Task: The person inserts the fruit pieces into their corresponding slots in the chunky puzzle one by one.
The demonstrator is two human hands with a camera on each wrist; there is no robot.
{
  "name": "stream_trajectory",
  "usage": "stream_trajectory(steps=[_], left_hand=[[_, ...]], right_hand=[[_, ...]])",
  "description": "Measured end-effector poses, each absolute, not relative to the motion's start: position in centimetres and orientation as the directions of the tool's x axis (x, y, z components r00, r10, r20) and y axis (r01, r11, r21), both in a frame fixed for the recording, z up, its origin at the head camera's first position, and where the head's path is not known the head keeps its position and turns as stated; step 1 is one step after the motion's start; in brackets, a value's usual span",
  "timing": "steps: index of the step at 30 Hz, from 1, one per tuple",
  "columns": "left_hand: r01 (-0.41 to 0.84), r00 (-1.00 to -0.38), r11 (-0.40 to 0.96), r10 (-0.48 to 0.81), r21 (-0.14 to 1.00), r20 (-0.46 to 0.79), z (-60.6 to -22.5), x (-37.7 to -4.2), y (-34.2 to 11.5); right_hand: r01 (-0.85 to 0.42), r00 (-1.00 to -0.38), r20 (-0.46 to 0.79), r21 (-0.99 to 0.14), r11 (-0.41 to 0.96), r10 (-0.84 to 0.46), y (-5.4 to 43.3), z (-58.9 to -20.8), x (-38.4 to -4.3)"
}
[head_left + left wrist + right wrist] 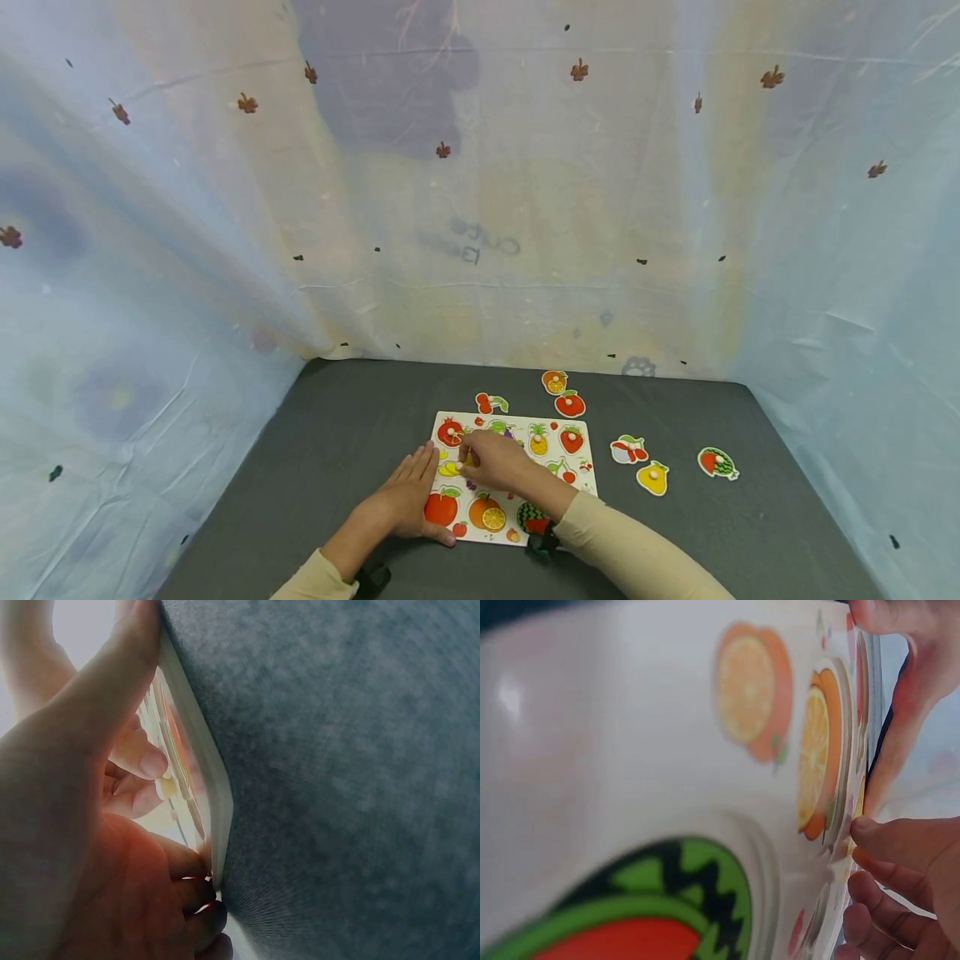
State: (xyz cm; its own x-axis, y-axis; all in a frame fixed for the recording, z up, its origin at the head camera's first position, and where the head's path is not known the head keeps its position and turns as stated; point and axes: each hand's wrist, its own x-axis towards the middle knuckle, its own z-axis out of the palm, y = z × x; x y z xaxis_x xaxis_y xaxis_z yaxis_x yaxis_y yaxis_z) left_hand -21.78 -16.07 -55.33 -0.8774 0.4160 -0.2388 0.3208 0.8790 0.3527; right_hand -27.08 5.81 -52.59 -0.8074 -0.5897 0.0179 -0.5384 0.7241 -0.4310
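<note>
A white fruit puzzle board [510, 536] lies on the dark table. My left hand [408, 497] rests along its left edge with straight fingers, its thumb near the front corner. Over the left part of the board, my right hand [491, 460] pinches a small pale knob [165, 787] between thumb and fingertip, beside a yellow banana picture [448, 469]. The fingers hide most of the piece under the knob. Knobbed pineapple [537, 440] and strawberry [572, 439] pieces sit along the board's far side, with a pomegranate piece [450, 432] at the far left corner.
Beyond the board lie a cherry-like red piece [486, 404], an orange piece [555, 382] and a round red piece [570, 405]. To the right are a red-and-white piece [628, 450], a yellow pear [652, 478] and a watermelon piece [717, 463]. A patterned curtain [525, 208] encloses the table.
</note>
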Motion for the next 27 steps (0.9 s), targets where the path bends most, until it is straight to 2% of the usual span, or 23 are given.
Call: stream_trajectory(steps=[8, 27], left_hand=[[0.313, -0.881, 0.875, 0.412, 0.369, -0.232, -55.1, -21.5, -16.0], [0.310, -0.881, 0.870, 0.414, 0.383, -0.228, -56.2, -22.0, -16.3]], right_hand=[[-0.551, -0.803, 0.050, -0.441, 0.708, -0.594, 6.7, -52.4, -27.8], [-0.473, -0.863, 0.128, -0.545, 0.692, -0.489, 9.2, -52.0, -30.9]])
